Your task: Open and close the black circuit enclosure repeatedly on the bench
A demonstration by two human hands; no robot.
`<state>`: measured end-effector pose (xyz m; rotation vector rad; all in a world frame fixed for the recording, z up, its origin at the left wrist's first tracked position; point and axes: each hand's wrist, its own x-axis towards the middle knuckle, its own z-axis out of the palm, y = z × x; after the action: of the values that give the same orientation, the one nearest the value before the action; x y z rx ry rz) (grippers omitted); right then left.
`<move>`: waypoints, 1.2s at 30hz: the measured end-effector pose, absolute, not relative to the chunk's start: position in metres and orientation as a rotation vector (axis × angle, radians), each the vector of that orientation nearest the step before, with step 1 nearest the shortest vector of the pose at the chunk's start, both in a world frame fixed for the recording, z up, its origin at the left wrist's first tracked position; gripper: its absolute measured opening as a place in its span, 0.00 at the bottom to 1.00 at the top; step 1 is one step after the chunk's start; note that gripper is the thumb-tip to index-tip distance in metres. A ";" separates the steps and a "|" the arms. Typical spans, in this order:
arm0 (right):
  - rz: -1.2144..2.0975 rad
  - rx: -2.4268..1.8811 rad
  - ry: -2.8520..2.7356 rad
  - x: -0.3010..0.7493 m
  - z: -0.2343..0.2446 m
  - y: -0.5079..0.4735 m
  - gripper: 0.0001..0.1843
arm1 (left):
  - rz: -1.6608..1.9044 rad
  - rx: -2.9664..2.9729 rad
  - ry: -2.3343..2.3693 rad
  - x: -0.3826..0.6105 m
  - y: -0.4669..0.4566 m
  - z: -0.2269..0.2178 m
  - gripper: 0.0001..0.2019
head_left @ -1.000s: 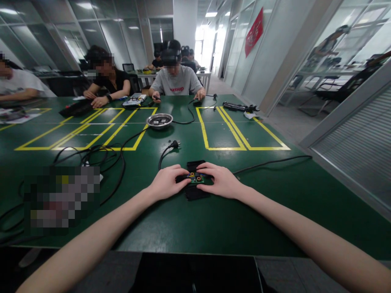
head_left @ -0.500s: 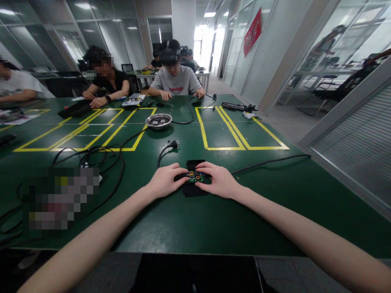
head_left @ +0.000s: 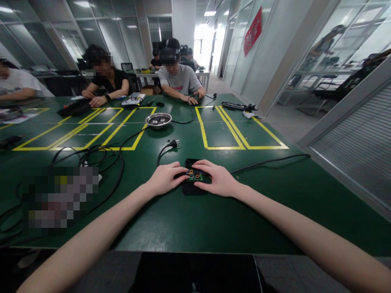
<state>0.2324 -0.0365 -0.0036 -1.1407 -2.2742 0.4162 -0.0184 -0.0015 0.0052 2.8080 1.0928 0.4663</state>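
Observation:
A small green circuit board with copper-coloured coils lies between my hands, amid two black plastic case halves. One case half is on the near side and the other case half on the far side, partly covered by fingers. My left hand pinches the board's left end, where a black cable seems to run under the fingers. With thumb and fingers curved around it, my right hand grips the right end. A power plug on a black cord rests beyond my left hand.
A metal bowl with small metal parts stands farther back. Tangled black cables lie left, beside a blurred-out object. A black cord stretches right. Yellow tape marks the green table. Co-workers sit across it.
My hands stay on the circuit board, with my right fingers shifted slightly left. Across the table, a co-worker's hand has moved over towards the other one, by the cable.

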 end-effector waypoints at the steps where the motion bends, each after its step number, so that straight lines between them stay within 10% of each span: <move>1: 0.420 -1.132 -2.265 0.233 -0.003 -0.037 0.28 | 0.461 2.811 1.095 -0.018 -0.001 0.005 0.15; 36: 0.354 -1.077 -2.311 0.238 -0.003 -0.023 0.32 | 0.495 2.810 1.213 -0.016 0.004 -0.003 0.15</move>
<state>0.2382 -0.0232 -0.0035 -1.0772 -2.3110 0.3541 -0.0160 0.0041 -0.0027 2.8096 1.2133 0.4954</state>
